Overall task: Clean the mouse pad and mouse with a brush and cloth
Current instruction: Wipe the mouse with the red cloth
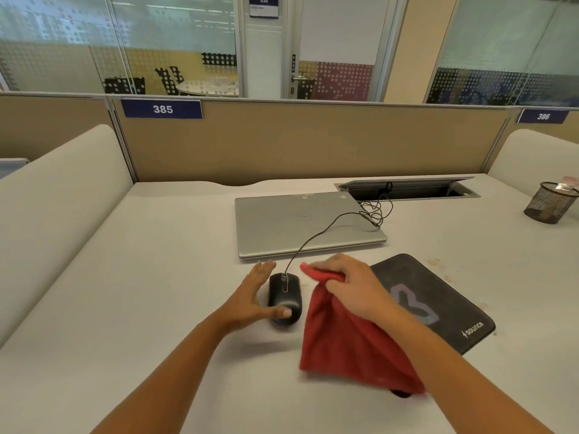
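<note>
The red cloth (pixel 347 339) hangs bunched from the right hand (pixel 354 286), fingers curled around its top. The mouse (pixel 285 292) lies just left of it, mid-width on the desk (pixel 156 277). The left hand (pixel 250 299), fingers straight, flanks the mouse's left side, thumb on its rear. The mouse pad (pixel 438 296) lies rightward.

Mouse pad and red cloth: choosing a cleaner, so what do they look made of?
Mouse pad: probably fabric-topped foam or rubber; matte black, thin, printed logo, rounded edges. Red cloth: soft textile, perhaps microfibre; it drapes and bunches where the right hand grips it.
</note>
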`<state>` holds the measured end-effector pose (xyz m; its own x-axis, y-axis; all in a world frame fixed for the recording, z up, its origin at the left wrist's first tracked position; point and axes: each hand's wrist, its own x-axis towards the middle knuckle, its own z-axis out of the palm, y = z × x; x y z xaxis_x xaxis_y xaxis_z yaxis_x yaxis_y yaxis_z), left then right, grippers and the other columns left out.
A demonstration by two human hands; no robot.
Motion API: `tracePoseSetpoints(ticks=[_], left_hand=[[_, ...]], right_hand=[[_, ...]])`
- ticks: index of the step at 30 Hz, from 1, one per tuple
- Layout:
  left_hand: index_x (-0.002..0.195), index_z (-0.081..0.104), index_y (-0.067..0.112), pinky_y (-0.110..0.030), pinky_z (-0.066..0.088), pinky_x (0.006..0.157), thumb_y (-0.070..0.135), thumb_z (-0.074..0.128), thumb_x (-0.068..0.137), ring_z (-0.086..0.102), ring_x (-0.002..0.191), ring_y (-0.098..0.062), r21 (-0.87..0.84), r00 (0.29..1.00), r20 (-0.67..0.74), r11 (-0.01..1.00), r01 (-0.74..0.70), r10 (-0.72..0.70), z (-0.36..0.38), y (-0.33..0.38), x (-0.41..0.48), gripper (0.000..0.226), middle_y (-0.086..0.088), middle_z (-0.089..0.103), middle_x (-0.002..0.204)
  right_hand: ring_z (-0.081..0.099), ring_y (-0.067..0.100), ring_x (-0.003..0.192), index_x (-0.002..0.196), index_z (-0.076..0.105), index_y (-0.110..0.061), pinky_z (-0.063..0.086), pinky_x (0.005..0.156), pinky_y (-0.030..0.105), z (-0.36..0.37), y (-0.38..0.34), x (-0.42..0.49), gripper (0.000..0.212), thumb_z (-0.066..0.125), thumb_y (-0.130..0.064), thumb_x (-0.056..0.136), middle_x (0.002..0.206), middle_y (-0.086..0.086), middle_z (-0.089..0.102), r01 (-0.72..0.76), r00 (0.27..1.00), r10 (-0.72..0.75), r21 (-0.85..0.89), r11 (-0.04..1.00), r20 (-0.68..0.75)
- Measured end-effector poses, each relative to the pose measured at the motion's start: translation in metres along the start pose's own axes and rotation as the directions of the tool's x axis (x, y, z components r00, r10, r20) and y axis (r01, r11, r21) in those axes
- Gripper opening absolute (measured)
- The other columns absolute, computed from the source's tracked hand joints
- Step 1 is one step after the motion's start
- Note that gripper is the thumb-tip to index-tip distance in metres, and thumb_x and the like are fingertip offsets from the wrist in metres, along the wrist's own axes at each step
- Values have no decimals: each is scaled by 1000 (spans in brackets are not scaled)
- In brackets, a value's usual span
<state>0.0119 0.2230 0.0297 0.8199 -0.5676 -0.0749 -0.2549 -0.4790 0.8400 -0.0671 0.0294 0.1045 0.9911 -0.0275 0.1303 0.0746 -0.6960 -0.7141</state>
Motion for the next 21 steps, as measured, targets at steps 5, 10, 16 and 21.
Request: tracePoseSetpoints(ticks=[5, 10, 16, 21], left_hand=[[135, 40, 30, -15, 43, 94, 41, 71, 72, 50, 122, -6, -404, 998, 1, 913, -54, 60, 20, 46, -5, 71, 12, 55, 130], [119, 58, 22, -23, 53, 85, 25, 78, 70, 65, 100, -13, -423, 999, 16, 906, -21, 31, 39, 59, -3, 53, 4, 69, 109], [99, 66, 11, -30, 53, 77, 9, 69, 80, 66, 86, -20, -524, 993, -55, 849, 61, -105, 41, 59, 2, 20, -5, 70, 90], [94, 64, 9, -34, 52, 70, 7, 63, 84, 63, 79, -23, -683, 941, -102, 710, 169, -323, 47, 67, 13, 11, -9, 68, 86]], right_hand=[[60, 9, 100, 120, 62, -27, 45, 84, 14, -24, -4, 10, 53, 54, 6, 79, 111, -6, 64, -62, 989, 90, 223, 973, -115], [61, 11, 98, 126, 56, -25, 48, 83, 18, -33, 3, 10, 51, 69, -9, 79, 109, -6, 63, -94, 979, 146, 328, 940, -140], [63, 16, 103, 130, 50, -21, 50, 97, 38, -44, 28, 2, 76, 83, -35, 63, 116, -2, 64, -330, 943, 329, 294, 897, 53], [47, 17, 124, 146, 8, -34, 39, 104, 32, -33, 35, -23, 113, 81, -49, 61, 133, -8, 41, -328, 902, 317, -13, 945, 293]])
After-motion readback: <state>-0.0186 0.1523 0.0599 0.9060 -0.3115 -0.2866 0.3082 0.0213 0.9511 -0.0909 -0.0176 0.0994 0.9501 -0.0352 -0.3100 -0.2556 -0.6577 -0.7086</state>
